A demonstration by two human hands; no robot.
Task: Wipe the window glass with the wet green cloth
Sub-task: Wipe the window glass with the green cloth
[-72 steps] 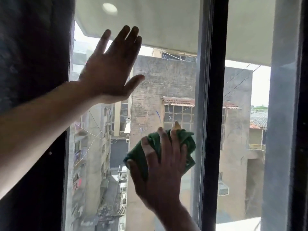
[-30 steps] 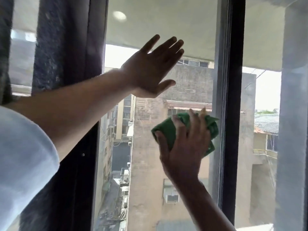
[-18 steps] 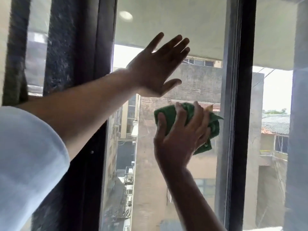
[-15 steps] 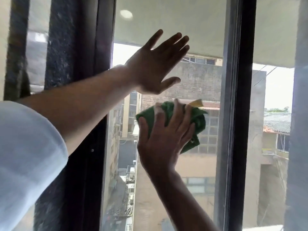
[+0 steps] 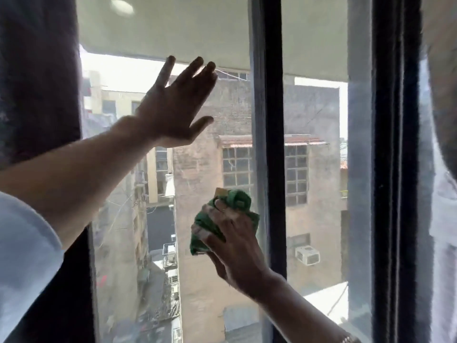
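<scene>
Right hand clutching the bunched cloth against the glass, low on the pane, just beside the right frame. Left hand spread flat, braced high on the glass. Risk: that wad is loosely balled, so a hard swipe could snag the frame and drop it. The wad's long axis runs roughly upright, tilted slightly right.

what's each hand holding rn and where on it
Right hand clutches the bunched green cloth around its middle; left hand is open, holding nothing.
</scene>
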